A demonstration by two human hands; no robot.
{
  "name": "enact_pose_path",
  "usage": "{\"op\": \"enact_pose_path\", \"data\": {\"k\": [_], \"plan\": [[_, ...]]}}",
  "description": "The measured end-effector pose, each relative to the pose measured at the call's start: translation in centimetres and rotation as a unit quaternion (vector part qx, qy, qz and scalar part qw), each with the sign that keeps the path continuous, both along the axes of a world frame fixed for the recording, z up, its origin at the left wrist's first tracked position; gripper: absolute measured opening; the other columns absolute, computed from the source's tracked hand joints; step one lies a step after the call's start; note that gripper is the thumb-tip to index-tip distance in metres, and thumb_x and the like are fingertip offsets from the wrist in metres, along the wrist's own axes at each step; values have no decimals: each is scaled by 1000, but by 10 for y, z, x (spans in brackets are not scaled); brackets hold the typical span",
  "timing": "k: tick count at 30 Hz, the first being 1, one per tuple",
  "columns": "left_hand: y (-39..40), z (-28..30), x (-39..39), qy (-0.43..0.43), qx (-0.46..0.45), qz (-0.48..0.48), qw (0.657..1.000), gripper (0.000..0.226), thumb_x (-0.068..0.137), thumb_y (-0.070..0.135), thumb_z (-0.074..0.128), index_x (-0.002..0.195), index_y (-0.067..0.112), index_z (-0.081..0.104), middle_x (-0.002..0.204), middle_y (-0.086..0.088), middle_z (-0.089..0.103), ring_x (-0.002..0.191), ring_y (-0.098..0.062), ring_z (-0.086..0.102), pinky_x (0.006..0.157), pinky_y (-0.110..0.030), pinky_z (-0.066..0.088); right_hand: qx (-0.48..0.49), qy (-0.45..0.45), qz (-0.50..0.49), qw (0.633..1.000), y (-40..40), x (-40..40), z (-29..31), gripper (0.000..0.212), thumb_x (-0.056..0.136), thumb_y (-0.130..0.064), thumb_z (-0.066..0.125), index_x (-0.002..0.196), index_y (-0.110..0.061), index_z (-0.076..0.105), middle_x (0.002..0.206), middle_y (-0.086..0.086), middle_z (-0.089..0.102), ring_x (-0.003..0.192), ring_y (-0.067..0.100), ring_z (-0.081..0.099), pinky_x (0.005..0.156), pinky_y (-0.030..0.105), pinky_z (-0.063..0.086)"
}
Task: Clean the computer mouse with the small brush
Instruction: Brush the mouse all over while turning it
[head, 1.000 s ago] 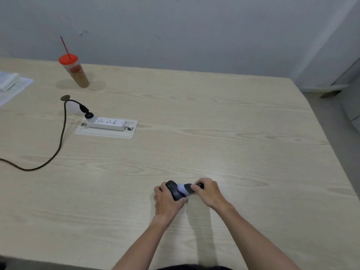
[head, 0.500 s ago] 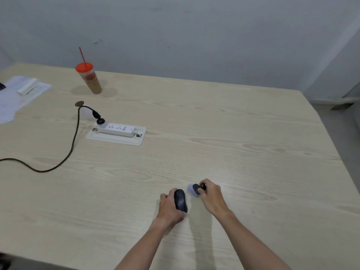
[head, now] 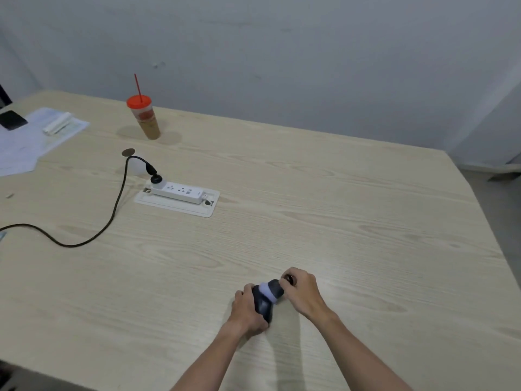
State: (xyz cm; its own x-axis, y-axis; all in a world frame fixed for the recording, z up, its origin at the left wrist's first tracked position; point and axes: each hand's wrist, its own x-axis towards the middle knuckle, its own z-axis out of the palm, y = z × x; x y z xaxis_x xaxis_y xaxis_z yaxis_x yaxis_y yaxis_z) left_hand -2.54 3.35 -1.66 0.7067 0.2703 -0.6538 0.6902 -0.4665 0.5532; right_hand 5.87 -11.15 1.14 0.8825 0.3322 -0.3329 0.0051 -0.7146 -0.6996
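Observation:
A dark computer mouse (head: 263, 306) rests on the light wooden table (head: 338, 221), near its front edge. My left hand (head: 246, 313) grips the mouse from its left side. My right hand (head: 303, 294) holds a small brush (head: 270, 289) with a dark body and a pale, bluish bristle head. The bristle head lies against the far top end of the mouse. My fingers hide most of the brush handle and the left flank of the mouse.
A white power strip (head: 177, 191) sits on a white plate at mid-left, with a black cable (head: 112, 213) curving off to the left edge. A red-lidded drink cup (head: 143, 117) with a straw stands at the back. Papers (head: 31, 139) and a black phone (head: 12, 119) lie far left.
The brush, held apart to the right of the mouse half a second ago, is back against the mouse's top. The camera view has shifted, so the table objects appear further right.

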Motion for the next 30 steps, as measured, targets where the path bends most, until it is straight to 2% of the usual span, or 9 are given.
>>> {"op": "enact_pose_path", "data": {"k": [3,5,9,12,14,16,21,26,30], "plan": [[1,0,1,11,-10,-3,1000,91,64,9,79,142,23,35,123,-2,36,123,-25,46,94,-29,49,-98,-31,31,994,3,1,-3,14,94,-22,56,90,-12,65,86,3,67,76,21,62,66,32,47],[2,-1,1,16,-3,-10,1000,88,64,6,78,141,22,38,123,-2,37,124,-26,46,95,-30,50,-136,-72,4,988,2,4,-2,16,96,-21,54,86,-11,60,83,3,65,74,24,61,64,35,46],[0,-4,0,3,17,-7,1000,73,67,3,73,133,19,46,114,2,34,122,-24,48,98,-30,50,-14,-8,-1,1000,3,9,0,13,92,-21,61,83,-13,66,79,0,67,72,15,60,70,36,53],[-12,-7,-1,-13,33,9,999,69,69,22,78,127,19,41,116,1,34,123,-23,42,92,-27,44,-47,11,21,999,4,8,-1,12,92,-23,60,88,-14,67,82,1,67,74,17,61,68,34,51],[-21,-8,-1,-31,56,13,998,71,71,38,81,125,18,39,122,-2,38,121,-24,40,89,-28,42,-111,-34,17,993,3,8,-2,14,94,-23,58,88,-12,64,83,3,67,76,23,63,65,35,49],[-26,-10,-1,-55,96,1,994,66,78,42,79,126,14,41,128,-5,43,121,-25,42,95,-32,47,-139,-83,1,987,0,9,-1,17,95,-22,58,84,-9,61,79,4,65,72,25,62,63,37,48],[-19,-16,-2,-79,102,-9,992,62,80,39,79,124,13,45,127,-3,47,118,-23,45,96,-32,47,-26,7,14,1000,-7,7,3,11,90,-21,63,84,-14,69,78,-2,68,73,14,61,68,32,52],[-11,-16,-2,-77,78,-13,994,61,69,38,82,116,16,50,119,-1,48,112,-22,47,91,-31,48,-127,-66,-19,990,-15,-1,-6,16,94,-23,59,84,-10,64,80,1,66,74,20,62,64,36,50],[-8,-18,-3,-79,59,-7,995,62,66,35,85,115,16,53,116,1,48,113,-22,49,94,-33,50,6,-11,-26,1000,-8,-5,2,11,91,-20,64,83,-14,68,76,-5,65,67,8,56,63,21,46]]}}
